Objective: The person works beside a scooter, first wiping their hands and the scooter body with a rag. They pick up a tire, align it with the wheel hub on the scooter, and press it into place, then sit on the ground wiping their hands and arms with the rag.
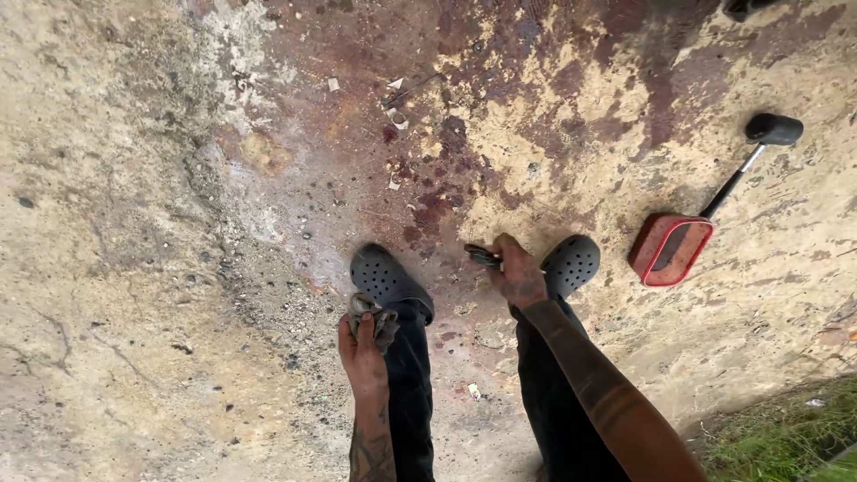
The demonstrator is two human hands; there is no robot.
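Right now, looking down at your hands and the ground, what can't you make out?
- Small dark tool in right hand: head view, fingers cover most of it.
- Grey rag in left hand: bunched, partly hidden by the fist.
- Dark object, top edge: cut off.
- Floor scraps: too small.

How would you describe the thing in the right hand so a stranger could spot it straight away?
Start from the stained concrete ground and find the two dark perforated clogs; go to the right clog. Just left of it, the right hand grips a small dark metal tool, its tip poking out leftwards. Unlike the crumpled grey rag in the left hand, it is thin and rigid.
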